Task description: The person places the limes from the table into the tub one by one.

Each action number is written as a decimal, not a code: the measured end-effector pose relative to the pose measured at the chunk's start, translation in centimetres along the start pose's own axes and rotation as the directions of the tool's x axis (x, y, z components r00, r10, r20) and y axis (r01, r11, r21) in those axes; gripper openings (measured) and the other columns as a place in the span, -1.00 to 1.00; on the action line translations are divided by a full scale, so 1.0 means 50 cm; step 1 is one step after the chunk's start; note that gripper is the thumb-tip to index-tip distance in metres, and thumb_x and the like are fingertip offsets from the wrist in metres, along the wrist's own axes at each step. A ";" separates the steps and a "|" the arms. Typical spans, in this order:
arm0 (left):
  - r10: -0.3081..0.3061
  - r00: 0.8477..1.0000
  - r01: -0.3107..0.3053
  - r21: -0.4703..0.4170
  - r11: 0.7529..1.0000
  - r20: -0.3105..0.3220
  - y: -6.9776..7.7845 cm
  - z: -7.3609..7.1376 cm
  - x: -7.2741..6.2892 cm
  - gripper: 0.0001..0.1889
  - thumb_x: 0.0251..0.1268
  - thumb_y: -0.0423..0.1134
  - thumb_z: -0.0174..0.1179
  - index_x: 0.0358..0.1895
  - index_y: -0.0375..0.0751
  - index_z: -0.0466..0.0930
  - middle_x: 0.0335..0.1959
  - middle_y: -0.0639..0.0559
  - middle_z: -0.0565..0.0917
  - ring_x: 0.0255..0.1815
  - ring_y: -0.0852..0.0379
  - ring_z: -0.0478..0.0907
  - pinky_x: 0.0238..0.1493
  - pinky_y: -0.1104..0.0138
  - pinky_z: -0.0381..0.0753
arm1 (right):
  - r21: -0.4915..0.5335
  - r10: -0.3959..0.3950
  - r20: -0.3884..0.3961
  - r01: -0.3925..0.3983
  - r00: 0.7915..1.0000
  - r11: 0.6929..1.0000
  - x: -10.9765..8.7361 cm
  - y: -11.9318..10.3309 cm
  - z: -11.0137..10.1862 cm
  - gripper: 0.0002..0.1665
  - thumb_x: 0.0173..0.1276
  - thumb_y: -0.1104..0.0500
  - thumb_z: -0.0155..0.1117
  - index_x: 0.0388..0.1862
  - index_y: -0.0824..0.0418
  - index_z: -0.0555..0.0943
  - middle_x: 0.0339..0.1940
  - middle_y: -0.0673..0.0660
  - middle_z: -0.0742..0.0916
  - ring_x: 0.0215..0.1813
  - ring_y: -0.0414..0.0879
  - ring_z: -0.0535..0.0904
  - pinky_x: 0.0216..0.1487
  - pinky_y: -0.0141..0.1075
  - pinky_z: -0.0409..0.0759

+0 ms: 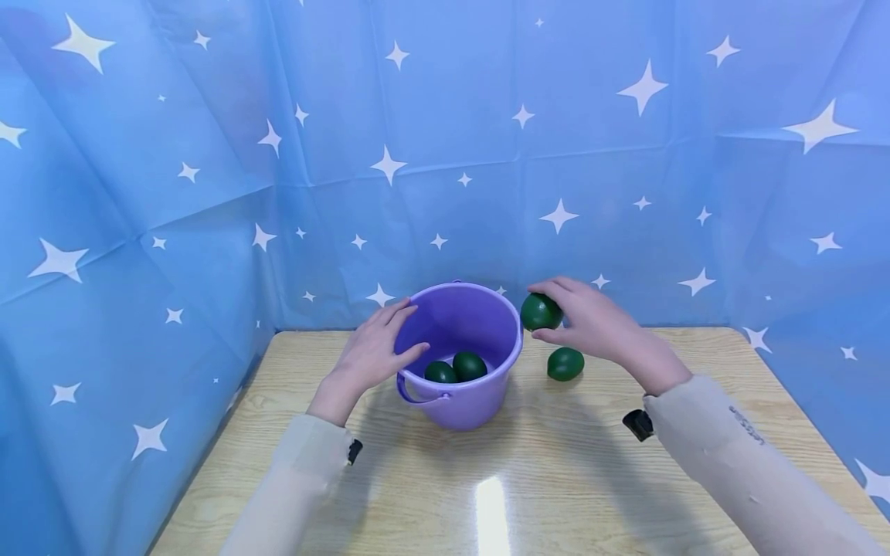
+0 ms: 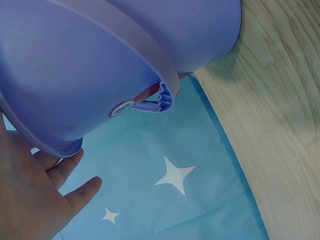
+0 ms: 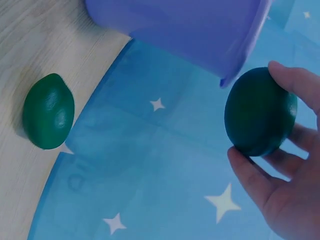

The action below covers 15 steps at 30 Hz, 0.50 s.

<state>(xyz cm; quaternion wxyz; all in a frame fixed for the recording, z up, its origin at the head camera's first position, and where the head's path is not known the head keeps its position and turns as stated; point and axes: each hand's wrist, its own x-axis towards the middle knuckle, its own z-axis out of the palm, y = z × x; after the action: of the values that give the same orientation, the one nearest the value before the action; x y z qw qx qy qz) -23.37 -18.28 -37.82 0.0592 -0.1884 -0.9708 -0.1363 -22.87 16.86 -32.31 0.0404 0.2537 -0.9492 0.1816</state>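
Note:
A purple bucket (image 1: 462, 405) stands upright on the table with two dark green limes (image 1: 470, 366) inside. My left hand (image 1: 371, 344) is at the bucket's left rim, its fingers fairly straight and touching the edge, its thumb stretched over the opening. In the left wrist view, the fingertips (image 2: 75, 157) lie against the rim. Just right of the bucket, my right hand (image 1: 591, 316) holds a green lime (image 1: 541, 312) between thumb and fingers, raised about level with the rim. Another lime (image 1: 565, 364) lies on the table below that hand.
The light wood-grain table (image 1: 556, 463) reaches a blue curtain (image 1: 459, 100) with white stars at the back and sides. The bucket's purple handle (image 1: 420, 400) hangs down at its front left. A bright reflection shows on the table's front part.

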 end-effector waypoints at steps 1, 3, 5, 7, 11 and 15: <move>0.000 1.000 0.000 0.001 1.000 0.001 0.000 0.000 0.000 -0.18 0.35 0.36 0.01 0.55 -0.01 0.19 0.61 0.03 0.17 0.62 -0.13 0.10 0.55 -0.13 0.22 | 0.003 -0.004 0.000 0.004 1.000 1.000 0.001 -0.004 0.000 -0.17 0.27 -0.03 0.44 0.45 0.17 0.38 0.35 0.27 0.54 0.16 0.15 0.56 0.15 0.09 0.61; 0.000 1.000 0.000 0.001 1.000 0.001 -0.001 0.000 0.001 -0.18 0.35 0.36 0.01 0.55 0.00 0.19 0.61 0.03 0.17 0.62 -0.13 0.10 0.55 -0.13 0.21 | 0.009 -0.011 -0.001 0.011 1.000 1.000 0.004 -0.010 0.001 -0.17 0.26 -0.03 0.45 0.45 0.17 0.39 0.35 0.26 0.53 0.20 0.17 0.54 0.17 0.10 0.59; -0.001 1.000 0.001 0.000 1.000 0.003 0.000 0.000 0.001 -0.18 0.35 0.37 0.00 0.55 0.00 0.18 0.61 0.03 0.17 0.62 -0.12 0.10 0.56 -0.12 0.21 | 0.014 -0.022 0.001 0.022 1.000 1.000 0.008 -0.016 0.002 -0.17 0.26 -0.03 0.46 0.45 0.17 0.39 0.36 0.25 0.53 0.24 0.18 0.53 0.18 0.10 0.59; -0.002 1.000 0.002 -0.001 1.000 0.005 0.000 0.000 0.001 -0.18 0.35 0.37 0.01 0.56 0.01 0.18 0.61 0.04 0.17 0.62 -0.12 0.09 0.56 -0.12 0.21 | 0.019 -0.029 0.001 0.029 1.000 0.999 0.011 -0.022 0.004 -0.17 0.25 -0.03 0.46 0.44 0.16 0.40 0.35 0.24 0.54 0.25 0.18 0.52 0.19 0.10 0.59; -0.004 1.000 0.004 -0.004 1.000 0.008 0.001 -0.002 0.000 -0.17 0.34 0.37 0.02 0.56 0.02 0.18 0.61 0.04 0.16 0.62 -0.12 0.09 0.56 -0.11 0.21 | 0.019 -0.048 0.005 0.048 0.999 0.999 0.019 -0.034 0.009 -0.18 0.24 -0.03 0.47 0.43 0.15 0.41 0.34 0.21 0.55 0.28 0.18 0.51 0.20 0.10 0.59; 0.000 1.000 0.000 -0.005 1.000 0.004 0.001 -0.001 0.000 -0.18 0.34 0.37 0.02 0.55 0.02 0.18 0.61 0.04 0.17 0.62 -0.12 0.10 0.55 -0.11 0.22 | 0.015 -0.075 0.006 0.075 0.997 0.997 0.025 -0.045 0.014 -0.19 0.25 -0.03 0.46 0.43 0.16 0.41 0.33 0.21 0.55 0.27 0.18 0.52 0.20 0.09 0.60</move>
<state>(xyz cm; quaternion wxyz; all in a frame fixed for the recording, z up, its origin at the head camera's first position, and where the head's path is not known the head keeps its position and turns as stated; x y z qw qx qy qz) -23.34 -18.29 -37.75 0.0568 -0.1887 -0.9706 -0.1384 -22.83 14.22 -32.05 0.0421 0.2900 -0.9378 0.1860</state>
